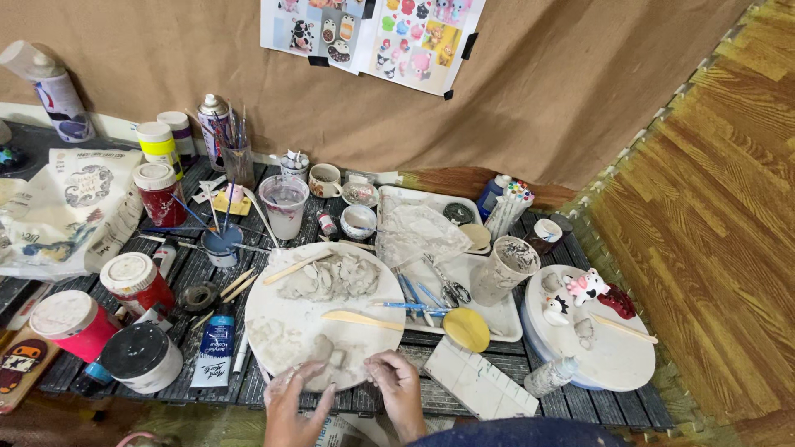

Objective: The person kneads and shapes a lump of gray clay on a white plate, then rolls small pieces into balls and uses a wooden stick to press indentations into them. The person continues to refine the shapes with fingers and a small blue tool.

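My left hand [291,406] and right hand [396,382] both sit at the near edge of the round white board [286,319], fingers curled and dusted with pale clay; whether either pinches anything I cannot tell. Small soft grey clay lumps [327,354] lie on the board just beyond my fingertips. A larger, rough, torn clay heap [331,277] sits toward the board's far edge, and a flat wooden modelling stick [361,319] lies at its right edge. Beside the board, at the low table's near edge, lies a blue paint tube [215,348].

Soft, even light — sharp centre (edges bowed), faint shadows.
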